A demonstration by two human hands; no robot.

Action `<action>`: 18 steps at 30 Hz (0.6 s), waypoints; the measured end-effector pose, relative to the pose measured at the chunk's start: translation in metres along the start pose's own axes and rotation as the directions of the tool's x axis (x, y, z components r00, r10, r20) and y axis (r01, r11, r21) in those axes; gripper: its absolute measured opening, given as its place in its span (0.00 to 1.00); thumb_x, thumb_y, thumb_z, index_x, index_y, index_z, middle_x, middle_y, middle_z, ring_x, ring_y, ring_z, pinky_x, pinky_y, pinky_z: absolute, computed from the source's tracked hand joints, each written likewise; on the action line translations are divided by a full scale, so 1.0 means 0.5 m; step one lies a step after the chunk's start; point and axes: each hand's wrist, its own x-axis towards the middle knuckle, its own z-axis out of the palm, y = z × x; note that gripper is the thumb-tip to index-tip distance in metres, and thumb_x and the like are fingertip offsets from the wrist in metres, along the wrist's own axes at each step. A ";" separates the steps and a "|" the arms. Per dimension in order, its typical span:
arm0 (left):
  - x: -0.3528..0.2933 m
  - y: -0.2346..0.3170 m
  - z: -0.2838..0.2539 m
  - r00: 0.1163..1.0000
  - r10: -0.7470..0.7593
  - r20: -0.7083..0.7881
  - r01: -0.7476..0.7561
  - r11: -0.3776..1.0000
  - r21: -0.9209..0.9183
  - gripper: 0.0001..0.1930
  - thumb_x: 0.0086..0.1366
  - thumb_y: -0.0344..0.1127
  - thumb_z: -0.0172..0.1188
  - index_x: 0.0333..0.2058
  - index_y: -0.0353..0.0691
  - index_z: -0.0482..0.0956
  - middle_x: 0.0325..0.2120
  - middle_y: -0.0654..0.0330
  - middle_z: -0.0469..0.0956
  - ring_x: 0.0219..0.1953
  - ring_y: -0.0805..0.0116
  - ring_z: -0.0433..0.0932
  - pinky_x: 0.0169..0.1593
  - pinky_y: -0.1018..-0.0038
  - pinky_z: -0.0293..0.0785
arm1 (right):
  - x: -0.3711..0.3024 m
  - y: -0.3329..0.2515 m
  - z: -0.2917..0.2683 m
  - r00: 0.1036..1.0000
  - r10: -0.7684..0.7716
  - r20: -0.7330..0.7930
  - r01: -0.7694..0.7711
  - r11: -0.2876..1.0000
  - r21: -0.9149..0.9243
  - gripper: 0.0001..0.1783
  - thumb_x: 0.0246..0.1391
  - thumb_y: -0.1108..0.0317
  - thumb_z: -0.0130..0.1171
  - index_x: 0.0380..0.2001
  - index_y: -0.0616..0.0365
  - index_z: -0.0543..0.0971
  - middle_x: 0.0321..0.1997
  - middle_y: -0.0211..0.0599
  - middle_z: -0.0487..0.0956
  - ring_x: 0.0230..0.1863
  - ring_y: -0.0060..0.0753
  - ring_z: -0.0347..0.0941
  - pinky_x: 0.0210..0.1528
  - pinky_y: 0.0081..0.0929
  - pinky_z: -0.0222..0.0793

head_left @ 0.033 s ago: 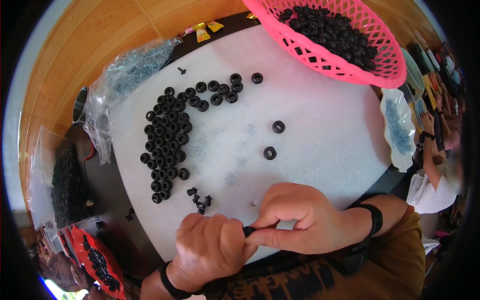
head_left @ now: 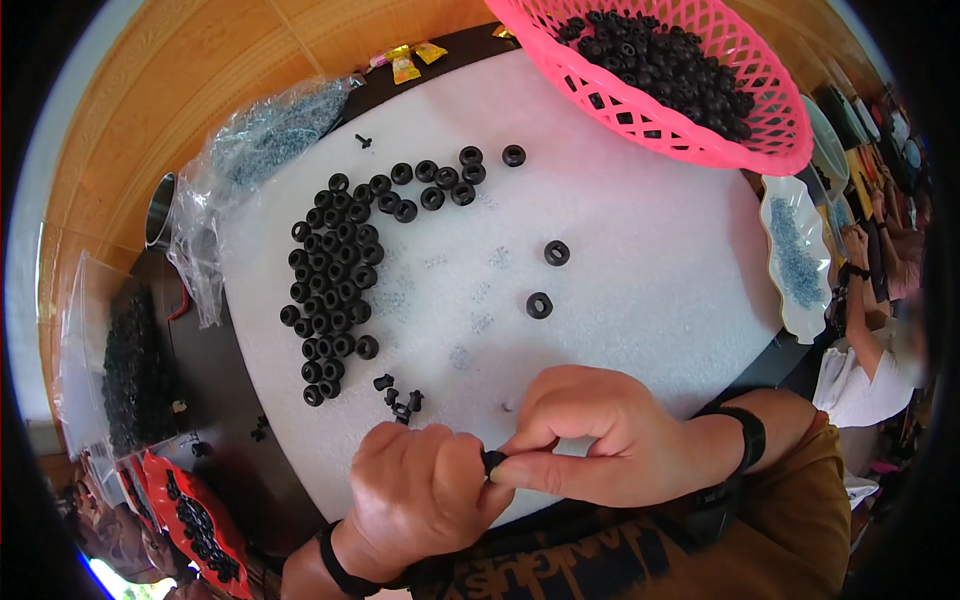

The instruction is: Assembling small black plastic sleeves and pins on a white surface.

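- Pinching a small black piece (head_left: 492,461), the bare right hand (head_left: 600,440) is holding it above the near edge of the white foam mat (head_left: 650,270).
- The bare left hand (head_left: 425,490) is curling against it; whether gripping, I cannot tell.

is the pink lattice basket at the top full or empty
Partly filled: many black pieces are heaped inside the pink lattice basket, but its lattice shows bare along the right side.
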 end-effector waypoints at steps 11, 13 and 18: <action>0.005 -0.007 0.005 0.987 -0.133 0.087 0.156 0.910 -0.385 0.19 0.48 0.43 0.67 0.21 0.38 0.66 0.12 0.59 0.63 0.12 0.59 0.63 0.18 0.68 0.59 | -0.003 -0.002 -0.004 0.921 0.351 0.168 -0.389 0.810 0.439 0.04 0.56 0.72 0.59 0.31 0.62 0.78 0.30 0.29 0.75 0.33 0.15 0.69 0.37 0.16 0.62; 0.004 -0.011 0.007 0.990 -0.117 0.083 0.141 0.903 -0.405 0.21 0.48 0.46 0.68 0.20 0.39 0.66 0.11 0.59 0.62 0.12 0.59 0.63 0.18 0.68 0.58 | -0.006 0.000 0.005 0.933 0.332 0.142 -0.360 0.817 0.451 0.07 0.56 0.69 0.59 0.29 0.62 0.77 0.27 0.26 0.74 0.30 0.13 0.65 0.32 0.15 0.60; -0.001 -0.020 0.013 0.995 -0.077 0.071 0.100 0.898 -0.428 0.25 0.47 0.52 0.69 0.17 0.40 0.65 0.10 0.62 0.60 0.10 0.61 0.63 0.17 0.69 0.57 | -0.008 0.000 0.008 0.935 0.326 0.140 -0.350 0.792 0.500 0.10 0.57 0.65 0.59 0.28 0.61 0.77 0.25 0.24 0.74 0.27 0.10 0.63 0.28 0.13 0.60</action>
